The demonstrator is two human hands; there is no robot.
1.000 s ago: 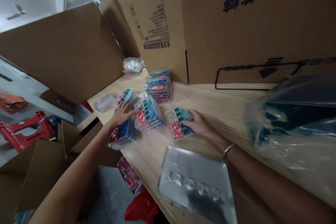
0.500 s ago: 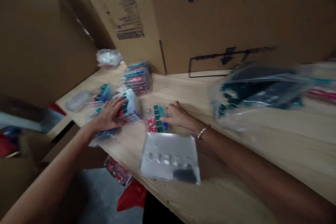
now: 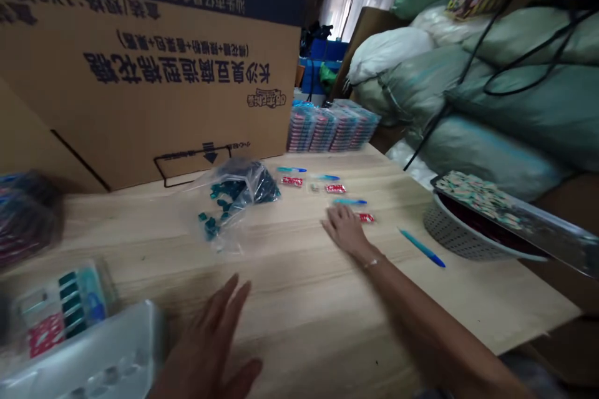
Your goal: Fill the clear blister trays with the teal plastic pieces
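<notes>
My right hand reaches across the wooden table, fingers spread flat, next to a small red packet and a blue pen. More red packets and blue pens lie just beyond it. My left hand hovers low over the near table edge, fingers stretched out, holding nothing. Beside it lies an empty clear plastic tray and a filled blister pack with teal and red pieces.
A clear bag of teal pieces lies mid-table. A big cardboard box stands behind it, with stacked filled packs to its right. A white basket under a flat tray sits at the right edge, and another blue pen lies near it. Stuffed sacks pile up beyond.
The view swung right. My right hand left the blister pack and reached toward the red packets and pens. My left hand came off the stacked packs and now hovers open.
</notes>
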